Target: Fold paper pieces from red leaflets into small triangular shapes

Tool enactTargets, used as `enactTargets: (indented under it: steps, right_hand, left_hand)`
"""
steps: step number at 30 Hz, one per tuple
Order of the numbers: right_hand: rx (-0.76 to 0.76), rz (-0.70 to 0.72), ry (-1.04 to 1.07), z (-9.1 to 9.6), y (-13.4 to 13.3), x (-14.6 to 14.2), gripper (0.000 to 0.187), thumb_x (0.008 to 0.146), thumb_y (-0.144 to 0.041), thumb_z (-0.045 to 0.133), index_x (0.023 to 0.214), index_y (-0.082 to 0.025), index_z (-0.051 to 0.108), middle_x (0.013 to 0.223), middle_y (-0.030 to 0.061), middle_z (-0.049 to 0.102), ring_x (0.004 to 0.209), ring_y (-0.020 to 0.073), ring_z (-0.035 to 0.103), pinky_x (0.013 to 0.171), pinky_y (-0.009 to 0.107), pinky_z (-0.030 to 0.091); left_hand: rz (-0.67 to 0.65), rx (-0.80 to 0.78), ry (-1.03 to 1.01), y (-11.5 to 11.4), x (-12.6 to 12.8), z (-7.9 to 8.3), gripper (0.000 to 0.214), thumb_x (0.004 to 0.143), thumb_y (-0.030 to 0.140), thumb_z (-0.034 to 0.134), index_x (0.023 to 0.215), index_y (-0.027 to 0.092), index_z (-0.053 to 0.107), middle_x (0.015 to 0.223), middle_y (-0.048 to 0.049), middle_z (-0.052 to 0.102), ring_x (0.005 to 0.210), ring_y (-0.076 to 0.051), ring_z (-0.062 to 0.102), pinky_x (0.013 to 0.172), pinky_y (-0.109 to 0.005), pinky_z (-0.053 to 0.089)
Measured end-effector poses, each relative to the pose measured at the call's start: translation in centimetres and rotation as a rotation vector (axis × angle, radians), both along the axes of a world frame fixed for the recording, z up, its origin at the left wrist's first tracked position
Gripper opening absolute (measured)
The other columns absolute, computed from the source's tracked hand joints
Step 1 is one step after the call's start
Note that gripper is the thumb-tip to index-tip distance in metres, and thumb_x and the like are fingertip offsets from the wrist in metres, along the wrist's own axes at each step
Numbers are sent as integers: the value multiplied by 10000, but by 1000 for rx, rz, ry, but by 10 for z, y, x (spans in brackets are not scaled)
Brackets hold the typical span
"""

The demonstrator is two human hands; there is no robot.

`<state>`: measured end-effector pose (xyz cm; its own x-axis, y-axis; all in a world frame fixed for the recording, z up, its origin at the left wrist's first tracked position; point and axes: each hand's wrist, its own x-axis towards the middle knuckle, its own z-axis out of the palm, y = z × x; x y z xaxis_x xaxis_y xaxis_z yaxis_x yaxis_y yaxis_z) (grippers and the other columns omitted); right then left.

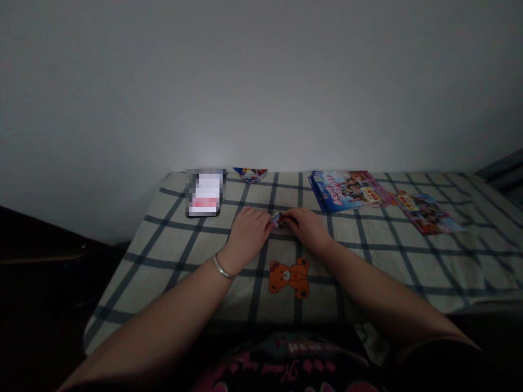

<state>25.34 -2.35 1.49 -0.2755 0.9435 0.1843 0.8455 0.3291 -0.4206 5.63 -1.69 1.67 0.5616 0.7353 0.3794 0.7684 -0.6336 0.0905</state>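
Between my two hands, over the middle of the table, is a small piece of folded printed paper (277, 219). My left hand (249, 231), with a bangle on the wrist, pinches its left end. On the other side, the fingers of my right hand (307, 227) grip the right end. Much of the paper is hidden by my fingertips, so its full shape does not show. Behind my hands, near the wall, lies a folded paper triangle (250, 174) with a colourful print.
A checked cloth (196, 247) covers the table, with a bear picture (289, 277) close to me. A phone with a blurred screen (205, 191) lies at the back left. Several printed leaflets (345, 190) are stacked at the back right, another leaflet (429, 212) beside them. A wall (261, 87) rises behind.
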Motion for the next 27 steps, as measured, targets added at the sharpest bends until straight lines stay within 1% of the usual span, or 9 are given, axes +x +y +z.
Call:
enactTargets:
  steps: [3,5,12,18,20,22,25,27]
  right_hand:
    - [24,8,24,-2,0,0,132,941,-197,569,1009,-181,681,1002,72,719,970,210,646,880,333,468]
    - [44,6,38,-4,0,1,120,932,-194,577,1001,-185,676,1008,70,708,968,207,643,876,327,470]
    - [78,9,71,-5,-2,2,103,917,-209,591,996,-189,655,996,66,693,970,202,632,886,321,460]
    - [67,-1,22,-2,-4,3,65,926,-242,586,925,-199,635,938,55,681,916,207,613,821,319,452]
    - [73,5,12,0,-5,6,65,922,-241,587,888,-199,623,906,51,673,897,205,605,816,317,446]
    - [78,23,6,2,-7,9,67,915,-236,591,865,-199,614,887,49,665,885,203,602,816,315,441]
    - [69,58,-4,4,-8,12,71,912,-228,591,851,-196,609,881,46,656,872,199,601,807,307,439]
    - [59,56,-21,4,-8,12,79,920,-234,584,859,-192,612,886,48,654,865,199,602,792,303,439]
  left_hand:
    - [15,-7,7,0,0,0,106,950,264,577,948,170,626,904,-64,674,900,-243,614,840,-381,467]
    - [17,-22,17,0,1,1,101,953,263,575,960,172,617,914,-59,670,901,-240,612,810,-365,467]
    - [8,-61,18,1,1,1,95,951,261,584,960,168,607,929,-52,667,917,-239,609,817,-362,475]
    - [-16,-102,-60,2,-2,0,103,964,250,546,960,169,610,935,-61,665,923,-236,608,837,-371,495]
    - [-50,-123,-78,2,-3,0,100,961,228,534,960,171,617,937,-62,667,930,-232,611,857,-376,502]
    - [-89,-136,-93,0,-3,1,94,949,209,540,947,174,627,933,-58,675,943,-227,617,919,-396,493]
    - [-102,-116,-112,-3,-3,1,89,929,214,566,915,187,650,953,-52,694,1061,-256,603,1074,-504,389]
    - [-89,-116,-129,-3,-2,1,90,926,223,572,917,196,659,983,-50,704,1126,-270,585,1116,-551,324]
